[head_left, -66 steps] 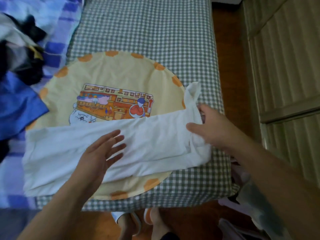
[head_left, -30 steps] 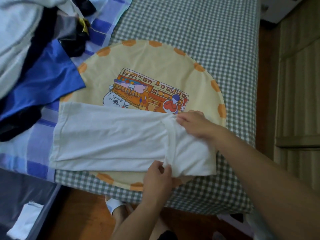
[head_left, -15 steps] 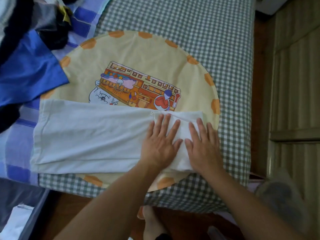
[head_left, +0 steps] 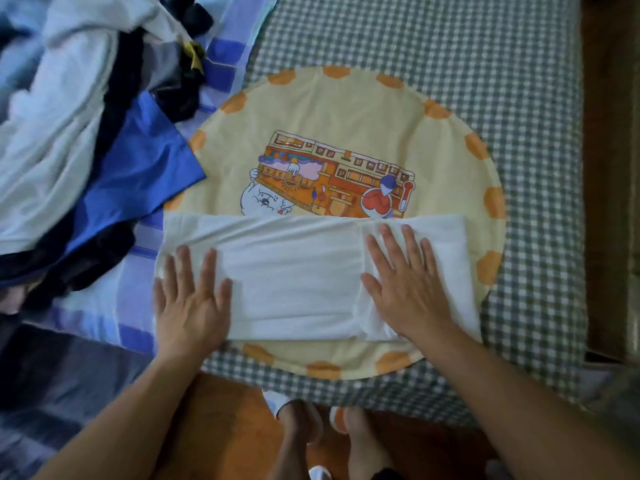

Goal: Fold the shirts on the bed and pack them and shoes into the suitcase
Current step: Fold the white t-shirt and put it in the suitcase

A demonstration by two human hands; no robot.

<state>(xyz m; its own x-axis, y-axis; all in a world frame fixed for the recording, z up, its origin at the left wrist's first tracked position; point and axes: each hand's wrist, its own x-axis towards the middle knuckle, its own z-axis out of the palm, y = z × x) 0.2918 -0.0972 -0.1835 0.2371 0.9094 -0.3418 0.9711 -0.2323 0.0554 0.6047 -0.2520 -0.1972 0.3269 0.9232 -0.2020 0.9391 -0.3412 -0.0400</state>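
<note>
Head view is showing a white shirt (head_left: pixel 298 275) of soft, thin knit lying folded into a long flat rectangle near the front edge of the bed (head_left: pixel 433 36). This shirt is resting on a round, pale yellow cloth panel (head_left: pixel 346 109) edged with orange blobs and printed with a cartoon building scene, which is partly sticking out above the shirt's far edge. The left hand (head_left: pixel 192 299) is lying palm down on the shirt's left end, its fingers (head_left: pixel 183 268) straight and spread, grasping nothing. The right hand (head_left: pixel 403 289) is pressing flat on the right part, where a doubled layer is forming a vertical ridge; its fingers (head_left: pixel 408 247) are likewise extended and released. The bed cover is showing a small grey-green and white gingham check, and a blue-and-white blocked sheet (head_left: pixel 117 306) is lying along its left side. A rumpled pile of clothes (head_left: pixel 69 109) in white, black and shiny blue fabric is sitting at the upper left. Below the bed's edge, the person's feet (head_left: pixel 329 434) are standing on a reddish wooden floor (head_left: pixel 228 427).
</note>
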